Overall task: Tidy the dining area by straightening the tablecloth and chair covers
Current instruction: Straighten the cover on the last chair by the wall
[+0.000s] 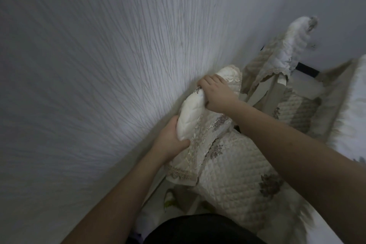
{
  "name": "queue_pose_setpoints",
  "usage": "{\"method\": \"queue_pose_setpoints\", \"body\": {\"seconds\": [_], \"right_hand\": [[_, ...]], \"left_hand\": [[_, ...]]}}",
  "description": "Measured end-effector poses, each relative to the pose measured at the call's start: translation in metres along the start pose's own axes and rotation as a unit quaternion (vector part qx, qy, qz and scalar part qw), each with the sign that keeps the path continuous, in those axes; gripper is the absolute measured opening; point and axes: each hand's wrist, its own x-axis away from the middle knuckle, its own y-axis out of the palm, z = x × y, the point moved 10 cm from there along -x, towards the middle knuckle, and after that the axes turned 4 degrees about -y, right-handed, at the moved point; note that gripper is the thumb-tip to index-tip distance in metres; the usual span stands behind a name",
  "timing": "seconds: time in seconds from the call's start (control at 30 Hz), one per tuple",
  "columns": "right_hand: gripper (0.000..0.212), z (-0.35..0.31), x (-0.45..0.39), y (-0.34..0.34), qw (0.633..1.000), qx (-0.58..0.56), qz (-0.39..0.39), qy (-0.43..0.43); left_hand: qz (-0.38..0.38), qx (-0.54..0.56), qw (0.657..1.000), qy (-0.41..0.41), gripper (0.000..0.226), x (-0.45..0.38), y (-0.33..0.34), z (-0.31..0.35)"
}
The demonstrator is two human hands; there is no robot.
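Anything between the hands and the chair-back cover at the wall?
Nothing visible. Both hands already have a grip on the cream quilted chair-back cover: the left hand low on its wall-side edge, the right hand near its top. The textured white wall sits close beside the cover, leaving little room on that side.

Chair cover (198,125) on chair back against wall (89,65); second chair (297,109) behind, right
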Motion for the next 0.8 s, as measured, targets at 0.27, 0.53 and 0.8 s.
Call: {"method": "queue_pose_setpoints", "body": {"seconds": [0.27,0.53,0.8], "right_hand": [[0.052,0.026,0.016,-0.010,1.000,-0.003,-0.015,0.023],[0.054,0.023,0.026,-0.007,0.999,-0.009,-0.041,0.015],[0.054,0.014,0.038,-0.007,0.998,0.008,-0.048,0.025]], "left_hand": [[-0.012,-0.030,0.999,0.012,0.059,-0.003,0.021,0.020],[-0.014,-0.056,0.998,0.014,0.061,0.008,0.035,0.016],[-0.032,-0.055,0.998,0.014,0.071,0.021,0.041,0.013]]}}
